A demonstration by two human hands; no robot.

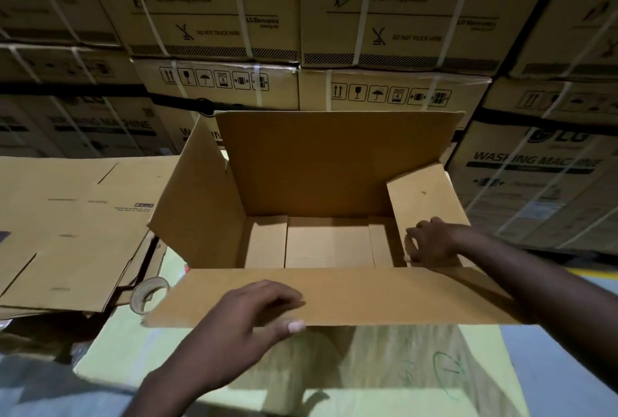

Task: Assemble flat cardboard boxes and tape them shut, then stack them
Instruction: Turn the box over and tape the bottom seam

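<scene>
Left hand [247, 313], right hand [431, 242] gripping rectangular cardboard box [334, 166]

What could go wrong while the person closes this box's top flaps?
1. The left hand grips the near flap, the right hand the right side flap, but the left side flap stands upright; the near flap may close before it.
2. The tape roll by the near flap's corner may get knocked away.

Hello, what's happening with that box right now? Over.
Left hand pinches near long flap, right hand grips right short flap. Open brown cardboard box upright, top open, untaped. Translucent tape roll beside left corner, not in the way.
</scene>
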